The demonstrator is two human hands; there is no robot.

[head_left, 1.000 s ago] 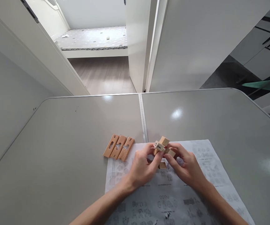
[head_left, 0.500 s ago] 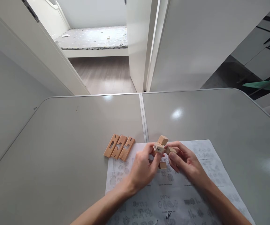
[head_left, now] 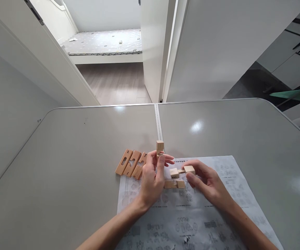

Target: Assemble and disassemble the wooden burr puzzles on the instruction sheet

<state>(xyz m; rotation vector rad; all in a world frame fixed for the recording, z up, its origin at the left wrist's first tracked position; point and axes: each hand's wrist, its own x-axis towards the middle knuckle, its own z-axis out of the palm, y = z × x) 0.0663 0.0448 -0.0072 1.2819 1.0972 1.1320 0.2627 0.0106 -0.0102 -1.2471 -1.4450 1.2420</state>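
Note:
Between the thumb and fingers of my left hand a notched wooden puzzle piece is held upright; its lower part is hidden by the fingers. My right hand pinches the right end of another wooden puzzle piece, which has a thin middle, blocky ends and a dark mark on its left end. The two held pieces are apart. Just below them a third notched piece lies on the printed sheet. Left of my left hand, several flat numbered wooden pieces rest side by side.
The sheet, covered with small printed diagrams, lies on a grey table with a metal seam across it. Past the far edge are an open door and a bed.
The two pieces held together have come apart. My left hand moved left with one upright piece, while my right hand keeps the marked one. The piece on the sheet shows more fully.

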